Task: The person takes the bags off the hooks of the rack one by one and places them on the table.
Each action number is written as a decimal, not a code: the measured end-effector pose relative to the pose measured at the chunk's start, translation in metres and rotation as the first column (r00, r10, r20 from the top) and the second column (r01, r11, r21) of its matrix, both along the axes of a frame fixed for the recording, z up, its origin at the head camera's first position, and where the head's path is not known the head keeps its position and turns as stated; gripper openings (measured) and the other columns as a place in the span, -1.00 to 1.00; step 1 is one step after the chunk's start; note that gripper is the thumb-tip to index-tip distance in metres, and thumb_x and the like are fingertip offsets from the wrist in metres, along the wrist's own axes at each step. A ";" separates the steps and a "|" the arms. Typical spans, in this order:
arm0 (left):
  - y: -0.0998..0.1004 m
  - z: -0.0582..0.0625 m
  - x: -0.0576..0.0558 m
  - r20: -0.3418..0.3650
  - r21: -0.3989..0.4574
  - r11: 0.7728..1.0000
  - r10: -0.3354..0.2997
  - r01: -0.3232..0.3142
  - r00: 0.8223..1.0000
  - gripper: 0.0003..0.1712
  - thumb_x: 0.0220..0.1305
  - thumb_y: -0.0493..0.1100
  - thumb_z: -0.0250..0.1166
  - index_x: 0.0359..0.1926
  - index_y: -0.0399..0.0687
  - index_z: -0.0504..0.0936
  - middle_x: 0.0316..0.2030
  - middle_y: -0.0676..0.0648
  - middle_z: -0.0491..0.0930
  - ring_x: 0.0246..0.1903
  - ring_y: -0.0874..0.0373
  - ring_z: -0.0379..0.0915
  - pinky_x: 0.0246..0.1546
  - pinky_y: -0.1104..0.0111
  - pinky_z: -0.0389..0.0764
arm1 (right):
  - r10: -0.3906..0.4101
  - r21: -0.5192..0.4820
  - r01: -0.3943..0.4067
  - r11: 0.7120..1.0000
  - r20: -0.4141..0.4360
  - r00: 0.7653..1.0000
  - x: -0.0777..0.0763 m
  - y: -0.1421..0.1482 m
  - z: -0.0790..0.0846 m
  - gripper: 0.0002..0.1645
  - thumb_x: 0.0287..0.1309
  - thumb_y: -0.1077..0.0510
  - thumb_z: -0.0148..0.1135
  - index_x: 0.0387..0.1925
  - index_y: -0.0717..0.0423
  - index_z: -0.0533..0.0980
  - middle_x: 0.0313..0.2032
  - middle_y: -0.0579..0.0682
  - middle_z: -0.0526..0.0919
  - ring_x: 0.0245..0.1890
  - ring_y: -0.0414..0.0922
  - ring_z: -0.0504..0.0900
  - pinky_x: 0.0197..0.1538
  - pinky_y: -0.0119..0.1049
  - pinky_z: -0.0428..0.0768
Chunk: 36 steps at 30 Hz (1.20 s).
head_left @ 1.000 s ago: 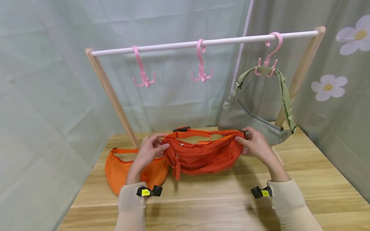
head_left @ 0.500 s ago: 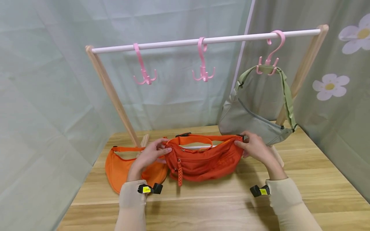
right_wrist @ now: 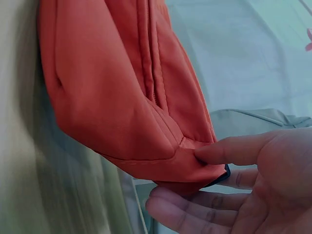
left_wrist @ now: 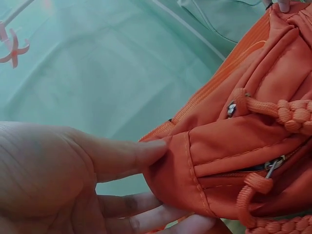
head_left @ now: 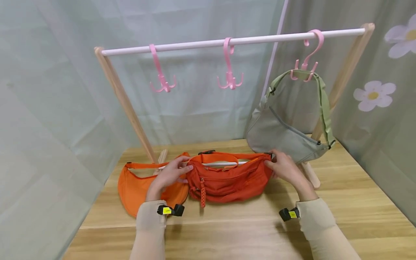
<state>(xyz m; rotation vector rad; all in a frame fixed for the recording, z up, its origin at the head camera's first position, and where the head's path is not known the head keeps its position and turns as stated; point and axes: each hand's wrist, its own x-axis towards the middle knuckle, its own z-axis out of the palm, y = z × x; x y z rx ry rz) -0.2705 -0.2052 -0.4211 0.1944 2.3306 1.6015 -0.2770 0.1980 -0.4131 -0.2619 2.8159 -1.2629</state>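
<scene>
A red-orange waist bag with zips and braided pulls is held by its two ends at the middle of the wooden table. My left hand pinches its left end between thumb and fingers; the left wrist view shows the thumb on the front and the fingers behind. At the other end my right hand pinches the corner near a black buckle, thumb on the near side in the right wrist view. The bag's orange strap lies along its top. An orange shoulder bag lies partly behind my left hand.
A rack with a white rod spans the back. From it hang a left pink hook, a middle pink hook and a right pink hook. The right one carries a grey-green bag, close behind my right hand.
The red-orange waist bag has come down a little towards the table, with both hands still gripping its ends. The head view has shifted slightly.
</scene>
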 end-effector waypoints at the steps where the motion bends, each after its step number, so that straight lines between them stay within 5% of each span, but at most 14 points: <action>1: 0.000 0.001 -0.001 -0.001 -0.001 1.000 0.003 -0.003 1.000 -0.41 0.61 -0.17 0.14 0.52 -0.26 0.26 0.22 -0.37 0.39 0.08 -0.13 0.54 -0.04 0.09 0.74 | 0.003 0.005 -0.003 1.000 -0.004 1.000 -0.001 0.000 0.000 -0.55 0.43 0.26 0.21 0.24 0.42 0.41 -0.40 0.16 0.63 -0.55 0.16 0.74 -0.43 0.03 0.73; 10: 0.002 0.000 -0.002 0.008 -0.018 1.000 0.011 -0.011 1.000 -0.43 0.65 -0.18 0.08 0.53 -0.27 0.26 0.35 -0.42 0.33 0.23 -0.26 0.45 -0.03 0.09 0.74 | -0.011 0.097 0.014 0.995 -0.033 0.999 -0.003 -0.002 -0.002 -0.51 0.42 0.24 0.22 0.25 0.43 0.40 -0.35 0.18 0.65 -0.58 0.08 0.72 -0.53 -0.25 0.63; 29: 0.004 0.002 0.003 0.010 -0.029 0.999 0.016 -0.016 1.000 -0.45 0.65 -0.14 0.06 0.51 -0.28 0.29 0.31 -0.40 0.38 0.19 -0.23 0.51 0.11 -0.02 0.66 | 0.005 0.040 -0.006 0.999 0.020 1.000 0.000 -0.003 -0.003 -0.47 0.46 0.21 0.16 0.35 0.37 0.38 -0.29 0.21 0.71 -0.55 0.10 0.73 -0.50 -0.20 0.67; 36: 0.001 0.003 0.005 -0.022 -0.046 0.999 0.011 -0.012 1.000 -0.48 0.65 -0.13 0.06 0.48 -0.26 0.32 0.29 -0.37 0.39 0.17 -0.22 0.50 0.21 -0.09 0.57 | 0.011 -0.005 -0.011 1.000 0.055 0.998 0.003 -0.002 0.002 -0.50 0.48 0.24 0.12 0.33 0.38 0.38 -0.28 0.25 0.72 -0.48 0.10 0.72 -0.37 -0.02 0.75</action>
